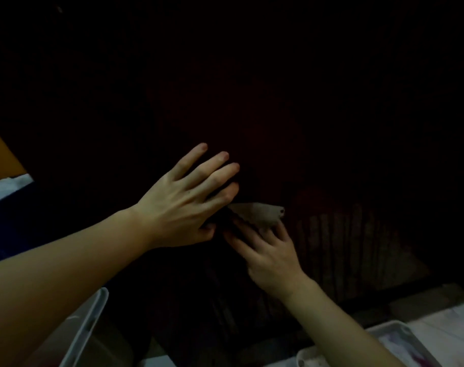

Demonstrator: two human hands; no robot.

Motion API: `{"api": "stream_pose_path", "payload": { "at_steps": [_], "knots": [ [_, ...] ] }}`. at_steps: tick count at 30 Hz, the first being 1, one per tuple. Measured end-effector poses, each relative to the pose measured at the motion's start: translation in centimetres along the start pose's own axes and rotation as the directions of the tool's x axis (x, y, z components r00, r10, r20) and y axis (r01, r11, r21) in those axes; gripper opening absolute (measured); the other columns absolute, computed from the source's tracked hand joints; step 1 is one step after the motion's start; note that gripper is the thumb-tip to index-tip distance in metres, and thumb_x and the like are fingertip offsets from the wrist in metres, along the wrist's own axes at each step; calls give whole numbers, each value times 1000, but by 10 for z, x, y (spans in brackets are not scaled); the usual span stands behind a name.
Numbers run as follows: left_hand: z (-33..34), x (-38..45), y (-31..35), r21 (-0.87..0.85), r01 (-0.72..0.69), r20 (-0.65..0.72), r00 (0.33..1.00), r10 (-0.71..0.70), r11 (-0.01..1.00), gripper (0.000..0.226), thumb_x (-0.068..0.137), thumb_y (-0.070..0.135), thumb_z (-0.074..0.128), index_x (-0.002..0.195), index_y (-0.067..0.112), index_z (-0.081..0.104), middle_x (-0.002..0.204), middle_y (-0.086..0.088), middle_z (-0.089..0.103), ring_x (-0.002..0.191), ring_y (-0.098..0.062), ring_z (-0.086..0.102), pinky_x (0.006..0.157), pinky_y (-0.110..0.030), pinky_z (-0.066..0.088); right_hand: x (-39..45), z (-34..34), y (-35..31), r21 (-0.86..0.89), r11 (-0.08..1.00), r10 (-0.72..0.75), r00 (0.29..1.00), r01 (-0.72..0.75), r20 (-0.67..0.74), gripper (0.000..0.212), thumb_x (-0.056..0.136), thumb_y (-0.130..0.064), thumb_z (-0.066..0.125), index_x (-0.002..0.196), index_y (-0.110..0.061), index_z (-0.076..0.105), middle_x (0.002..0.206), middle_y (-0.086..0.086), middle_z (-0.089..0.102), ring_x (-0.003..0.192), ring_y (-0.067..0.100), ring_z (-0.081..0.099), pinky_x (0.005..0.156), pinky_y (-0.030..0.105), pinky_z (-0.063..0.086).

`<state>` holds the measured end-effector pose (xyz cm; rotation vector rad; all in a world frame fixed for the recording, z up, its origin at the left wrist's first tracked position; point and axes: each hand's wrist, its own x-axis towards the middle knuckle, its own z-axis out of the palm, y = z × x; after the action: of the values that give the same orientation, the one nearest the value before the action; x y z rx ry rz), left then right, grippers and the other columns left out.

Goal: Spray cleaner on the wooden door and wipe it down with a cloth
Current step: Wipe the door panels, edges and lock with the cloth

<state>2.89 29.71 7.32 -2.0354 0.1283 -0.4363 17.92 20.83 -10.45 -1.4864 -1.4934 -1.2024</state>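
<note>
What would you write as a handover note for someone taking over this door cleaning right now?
Left hand: flat on the dark wooden door, straight fingers spread.
Right hand: fingers touching the pale cloth held against the door; grip unclear in the dim light.
Spray bottle: not in view.
Done: streaks run down the door's lower part, so spraying seems done.
Left: wipe the door down.

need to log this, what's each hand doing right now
Left hand: open, fingers straight and spread, flat against the dark door.
Right hand: fingertips on the pale cloth at the door; too dark to tell press from pinch.
</note>
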Motion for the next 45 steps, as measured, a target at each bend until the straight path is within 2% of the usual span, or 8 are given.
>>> {"api": "stream_pose_path", "payload": {
  "at_steps": [7, 15, 18, 23, 28, 38, 43, 45],
  "knots": [
    [19, 22, 48, -31, 22, -24, 999, -23, 999, 86, 70, 54, 68, 136, 7, 41, 144, -18, 31, 136, -36, 28, 115, -54, 14, -33, -20, 67, -63, 794, 589, 791, -604, -162, 63, 81, -8, 42, 143, -12, 32, 152, 21, 32, 142, 40, 25, 115, 58, 19],
    [24, 27, 73, -77, -46, 22, 999, 48, 996, 115, 62, 60, 76, 148, 6, 24, 151, -20, 26, 138, -36, 26, 116, -51, 12, -72, -8, 55, -23, 988, -146, 977, 151, 157, 43, 86, -16, 51, 128, -25, 54, 131, 4, 62, 121, 27, 50, 107, 48, 31],
    [25, 37, 86, -75, 1, 50, 999, 3, 997, 115, 62, 60, 76, 148, 5, 23, 151, -19, 26, 137, -36, 26, 115, -50, 11, -92, -23, 101, -138, 953, 278, 959, -269, 52, 53, 83, -12, 43, 135, -21, 44, 133, 18, 58, 120, 35, 50, 102, 52, 33],
    [26, 66, 104, -34, 8, 72, 997, -5, 999, 109, 65, 59, 74, 146, 4, 26, 152, -20, 22, 138, -36, 23, 114, -50, 12, -85, -27, 97, 78, 580, 815, 579, -811, -41, 77, 80, -2, 40, 153, -8, 16, 160, 19, 11, 148, 40, 6, 118, 58, 16],
    [27, 101, 120, -45, -20, 59, 998, 22, 999, 102, 68, 56, 71, 144, 2, 29, 152, -21, 20, 140, -36, 19, 115, -53, 7, -76, -15, 72, 90, 827, 558, 830, -555, -7, 50, 102, -19, 37, 149, -14, 25, 159, 10, 14, 150, 30, 2, 120, 54, 10],
    [41, 155, 167, -5, -119, 78, 990, 119, 993, 97, 68, 59, 69, 140, 2, 40, 149, -23, 29, 138, -38, 21, 114, -57, 11, -158, -29, 129, 317, -246, 968, -213, -916, 136, 74, 94, 10, 31, 156, -21, 3, 164, 0, -6, 151, 20, -2, 118, 29, 7],
    [49, 176, 184, -46, -136, 34, 990, 138, 990, 94, 68, 55, 70, 138, 1, 41, 148, -23, 32, 139, -38, 19, 114, -55, 8, -120, -22, 120, 296, 338, 941, 327, -893, -87, 67, 96, -10, 36, 153, -29, 6, 161, -5, -3, 150, 21, -2, 121, 39, 7],
    [51, 180, 188, -36, -142, 32, 989, 144, 989, 91, 70, 55, 67, 138, 1, 40, 148, -22, 32, 139, -38, 19, 114, -55, 8, -130, -11, 123, 307, 306, 952, 280, -901, -127, 67, 96, -13, 38, 154, -31, 10, 162, -4, 1, 149, 20, 0, 121, 44, 11]
  ]
}}
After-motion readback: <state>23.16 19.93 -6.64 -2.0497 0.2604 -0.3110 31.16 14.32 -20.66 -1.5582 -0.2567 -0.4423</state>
